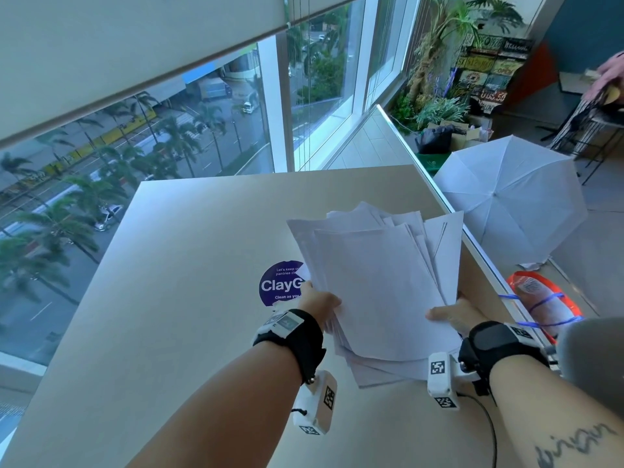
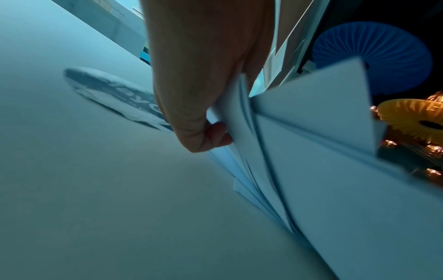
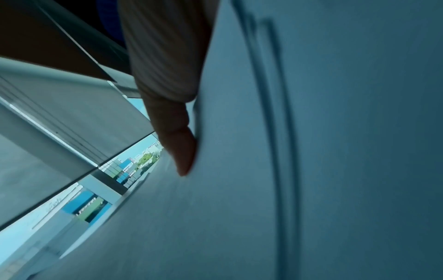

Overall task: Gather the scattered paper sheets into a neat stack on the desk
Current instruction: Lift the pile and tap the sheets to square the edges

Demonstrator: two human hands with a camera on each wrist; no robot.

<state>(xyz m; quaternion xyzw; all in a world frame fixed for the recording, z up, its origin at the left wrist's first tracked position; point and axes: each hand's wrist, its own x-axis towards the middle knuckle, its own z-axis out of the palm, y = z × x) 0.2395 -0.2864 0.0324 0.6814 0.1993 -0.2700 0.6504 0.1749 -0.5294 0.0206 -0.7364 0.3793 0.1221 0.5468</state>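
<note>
A loose, fanned bundle of white paper sheets (image 1: 374,285) is held up over the right part of the beige desk (image 1: 189,298), with its far corners splayed out unevenly. My left hand (image 1: 320,300) grips the bundle's left edge; in the left wrist view that left hand (image 2: 196,106) has curled fingers pinching the sheets (image 2: 311,151). My right hand (image 1: 452,312) holds the bundle's right edge with the thumb lying on top. In the right wrist view the thumb (image 3: 182,147) presses on the top sheet (image 3: 311,151); the other fingers are hidden under the paper.
A round purple sticker (image 1: 278,285) lies on the desk, partly under the sheets. The desk's right edge has a metal rail (image 1: 439,194). Beyond it on the floor are a white umbrella (image 1: 513,197) and an orange-wrapped bundle (image 1: 543,302). Windows stand behind the desk.
</note>
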